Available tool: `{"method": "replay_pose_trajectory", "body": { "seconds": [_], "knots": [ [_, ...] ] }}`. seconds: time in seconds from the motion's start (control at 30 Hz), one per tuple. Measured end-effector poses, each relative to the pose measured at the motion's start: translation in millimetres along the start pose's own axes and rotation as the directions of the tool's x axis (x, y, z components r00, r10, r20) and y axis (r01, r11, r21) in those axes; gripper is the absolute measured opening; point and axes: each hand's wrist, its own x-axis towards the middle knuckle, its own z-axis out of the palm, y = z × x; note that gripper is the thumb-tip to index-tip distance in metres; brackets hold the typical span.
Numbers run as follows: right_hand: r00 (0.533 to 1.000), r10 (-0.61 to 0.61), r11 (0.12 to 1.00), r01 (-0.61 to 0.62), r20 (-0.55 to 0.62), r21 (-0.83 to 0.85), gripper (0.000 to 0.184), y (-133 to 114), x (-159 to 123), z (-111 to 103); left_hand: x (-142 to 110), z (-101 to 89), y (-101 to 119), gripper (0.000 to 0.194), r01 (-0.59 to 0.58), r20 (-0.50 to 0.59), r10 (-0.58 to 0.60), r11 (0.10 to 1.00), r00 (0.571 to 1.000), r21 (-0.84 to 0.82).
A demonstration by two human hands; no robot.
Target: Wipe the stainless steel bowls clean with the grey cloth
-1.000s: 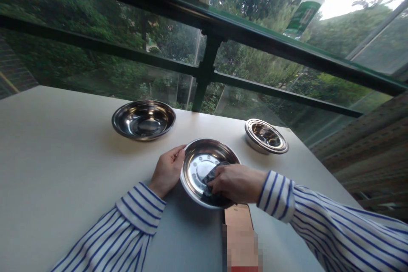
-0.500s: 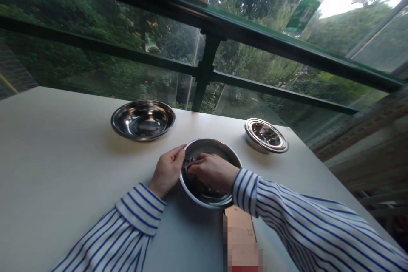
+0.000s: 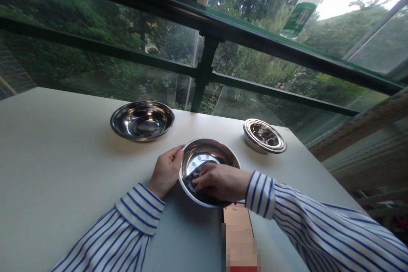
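Observation:
A steel bowl (image 3: 212,148) is in the middle of the white table, tilted a little toward me. My left hand (image 3: 166,171) grips its left rim, thumb on the near side and fingers around the outside. Inside the bowl, my right hand (image 3: 219,179) presses a dark cloth (image 3: 191,182) against the lower left wall. The fingers are bent over the cloth, and part of it is hidden beneath them. Several round dots show on the bowl's inner wall above the cloth.
A wide steel basin (image 3: 142,112) stands at the back left, and smaller steel bowls (image 3: 259,146), seemingly stacked, at the back right. A phone (image 3: 239,225) lies under my right wrist. Behind the table (image 3: 79,144) are a green railing (image 3: 207,53) and a plastic bottle (image 3: 299,15).
My right hand has moved slightly right and down inside the bowl, and more of the dark cloth shows. The left hand keeps its grip on the rim.

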Motion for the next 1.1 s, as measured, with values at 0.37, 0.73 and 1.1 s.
{"method": "replay_pose_trajectory", "body": {
  "seconds": [0.37, 0.73, 1.1],
  "knots": [
    [0.994, 0.094, 0.99, -0.089, -0.048, 0.109, 0.029, -1, 1, 5, 2, 0.1, -1, 0.041, -0.023, -0.001, 0.023, 0.999, 1.0, 0.036],
    [0.864, 0.339, 0.921, -0.385, -0.372, -0.056, 0.026, 13, 39, 11, 3, -3.4, -2, 0.037, -0.095, 0.019, 0.093, 0.992, 0.995, 0.081],
    [0.996, 0.085, 0.995, -0.086, 0.007, 0.055, 0.026, -6, 12, 2, 0, -0.1, 1, 0.038, 0.012, -0.029, -0.012, 1.0, 1.0, 0.023]
  ]
}}
